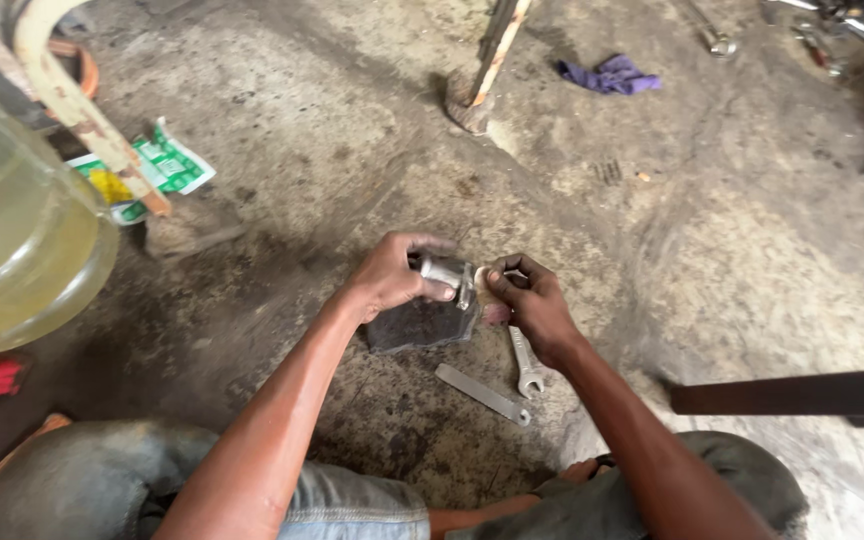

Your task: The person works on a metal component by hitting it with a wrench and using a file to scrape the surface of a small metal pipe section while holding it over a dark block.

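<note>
Denim-clad knees fill the bottom edge, and just beyond them on the stained concrete floor (pixel 332 130) lie a flat metal strip (pixel 482 393) and an open-ended spanner (pixel 525 362), side by side and both just short of the hands. Above the spanner the two hands meet over a dark flat slab (pixel 422 325) resting on the floor. The left hand (pixel 392 275) is clenched around a short shiny metal cylinder (pixel 444 271), holding it level above the slab. The right hand (pixel 535 300) pinches with its fingertips at the cylinder's end, where a small pale piece sits; what that piece is cannot be made out. By the look of it, the work in hand is fitting or turning something at the cylinder's end, and the next move would call for a steady left grip while the right fingers twist or press squarely. Left of the slab a large clear jar (pixel 22 240) of yellowish liquid looms by a green wrapper (pixel 157 165). Farther beyond the slab stands a rusty post (pixel 497 45), with a purple rag (pixel 610 76) to its right.
</note>
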